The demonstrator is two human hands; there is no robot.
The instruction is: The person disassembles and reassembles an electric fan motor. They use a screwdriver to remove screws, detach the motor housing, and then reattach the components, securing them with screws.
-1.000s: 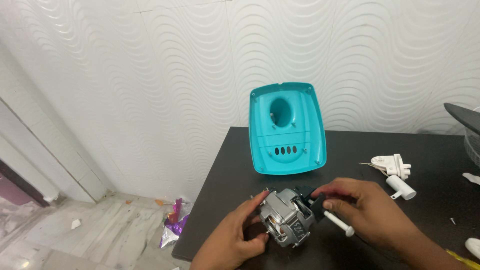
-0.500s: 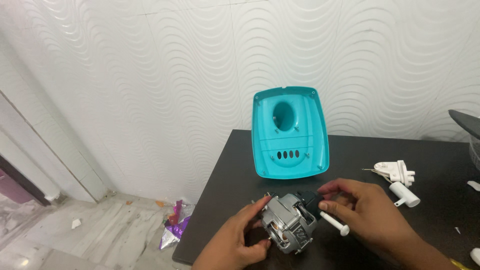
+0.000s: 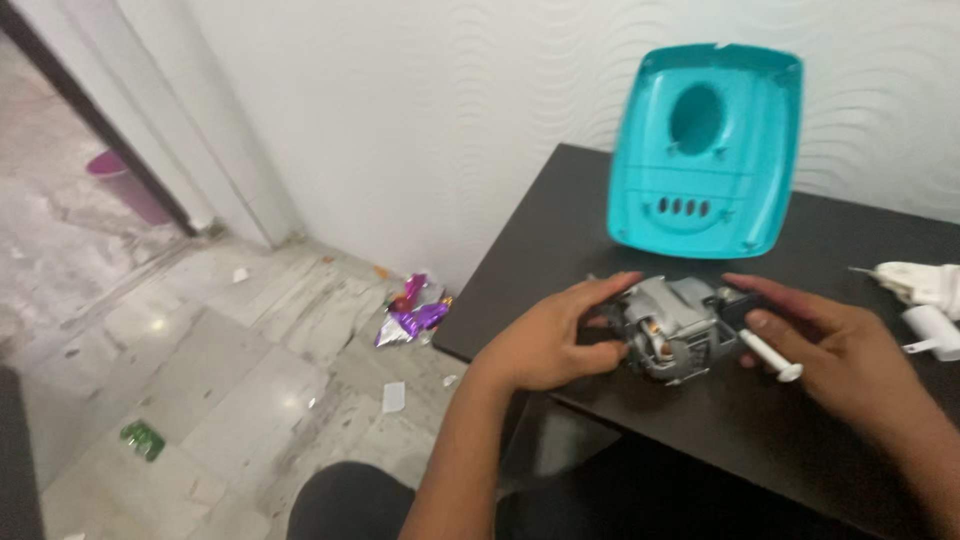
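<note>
A small grey metal motor [image 3: 672, 327] lies near the front left edge of a dark table [image 3: 800, 420]. My left hand [image 3: 553, 337] grips its left end, fingers curled over the top. My right hand [image 3: 838, 352] holds its right end, with a thin white rod [image 3: 771, 355] sticking out under the thumb. Behind the motor a teal plastic housing [image 3: 707, 150] with a round hole and several slots leans upright against the wall.
White plastic parts [image 3: 925, 298] lie at the table's right edge. Left of the table the marble floor holds a purple foil wrapper [image 3: 415, 312], paper scraps and a green bit [image 3: 143, 438]. A doorway with a purple tub [image 3: 125, 182] opens at far left.
The view has swung down and left, showing more floor. Both hands stay on the motor, which has shifted slightly on the table.
</note>
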